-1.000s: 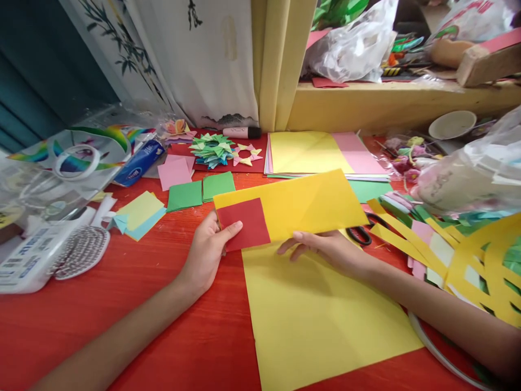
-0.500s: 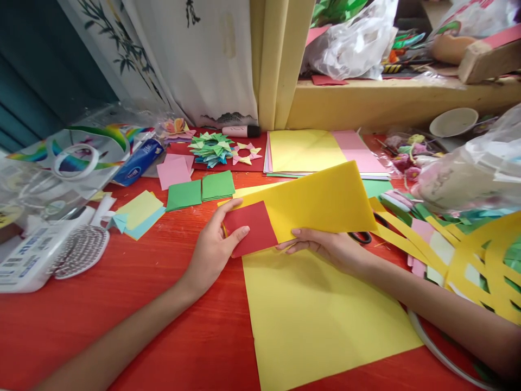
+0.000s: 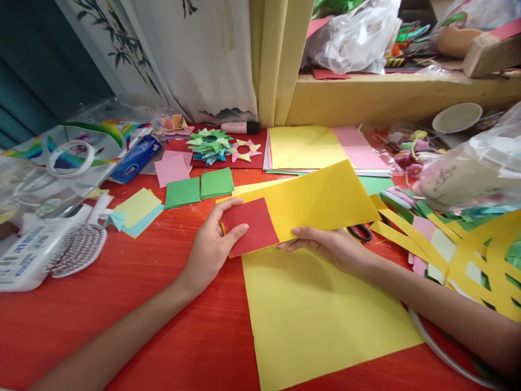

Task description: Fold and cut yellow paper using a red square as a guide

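My left hand (image 3: 211, 247) pinches a small red paper square (image 3: 250, 225) against the left end of a folded yellow sheet (image 3: 321, 198), thumb on top of the red. My right hand (image 3: 329, 247) grips the lower edge of that same yellow sheet, fingers curled under it. Both hold it a little above a larger yellow sheet (image 3: 321, 317) that lies flat on the red table (image 3: 134, 315). Black scissors (image 3: 360, 232) peek out from under the held sheet, just beyond my right hand.
Green squares (image 3: 199, 189), pink paper (image 3: 173, 168), folded stars (image 3: 211, 145) and a stack of yellow and pink sheets (image 3: 321, 149) lie behind. A calculator (image 3: 24, 260), brush (image 3: 77, 251) and tape roll (image 3: 71, 157) sit left. Yellow strips (image 3: 468, 255) and plastic bags (image 3: 476, 174) crowd the right.
The folded yellow sheet has tilted, its right end raised and its left end lowered. My left hand shifted its grip so the thumb lies over the red square.
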A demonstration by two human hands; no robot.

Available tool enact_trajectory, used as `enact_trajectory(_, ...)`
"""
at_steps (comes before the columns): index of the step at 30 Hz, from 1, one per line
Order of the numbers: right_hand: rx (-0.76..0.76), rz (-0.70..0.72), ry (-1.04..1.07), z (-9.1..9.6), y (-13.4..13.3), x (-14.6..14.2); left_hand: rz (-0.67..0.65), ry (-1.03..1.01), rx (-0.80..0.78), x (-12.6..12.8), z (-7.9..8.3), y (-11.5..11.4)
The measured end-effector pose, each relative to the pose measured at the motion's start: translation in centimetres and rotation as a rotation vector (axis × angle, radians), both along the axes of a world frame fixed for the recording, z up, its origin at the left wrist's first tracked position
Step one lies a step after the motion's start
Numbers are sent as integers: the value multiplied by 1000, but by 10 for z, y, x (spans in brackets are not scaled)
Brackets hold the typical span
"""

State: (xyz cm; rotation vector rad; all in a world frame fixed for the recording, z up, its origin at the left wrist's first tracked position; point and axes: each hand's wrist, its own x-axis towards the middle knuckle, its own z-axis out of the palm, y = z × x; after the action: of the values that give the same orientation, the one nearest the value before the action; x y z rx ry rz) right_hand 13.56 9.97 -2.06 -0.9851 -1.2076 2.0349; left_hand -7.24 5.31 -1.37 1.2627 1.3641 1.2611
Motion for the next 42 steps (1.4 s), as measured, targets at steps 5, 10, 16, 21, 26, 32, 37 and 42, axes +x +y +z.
enact_trajectory(5,-2,2,9,-1,0,0,-6,-16,0,0,0,0)
enact_trajectory(10,13,-7,4,-1,0,-1,5,-23,-9,1,1,-1)
enact_trajectory(16,247,89,-138,4,-3,1,-1,-27,-33,3,2,-3)
enact_trajectory(21,424,199,-347,11,-9,1,26,166,-45,5,2,-8)
enact_trajectory(26,462,243,-422,10,-11,0,56,258,0,7,2,-11)
enact_trajectory(32,453,274,-385,10,-10,-1,54,211,-39,8,2,-12)
enact_trajectory(37,439,271,-380,9,-10,-2,64,180,-33,7,2,-12)
enact_trajectory(42,430,250,-398,9,-10,-2,69,182,-49,5,1,-12)
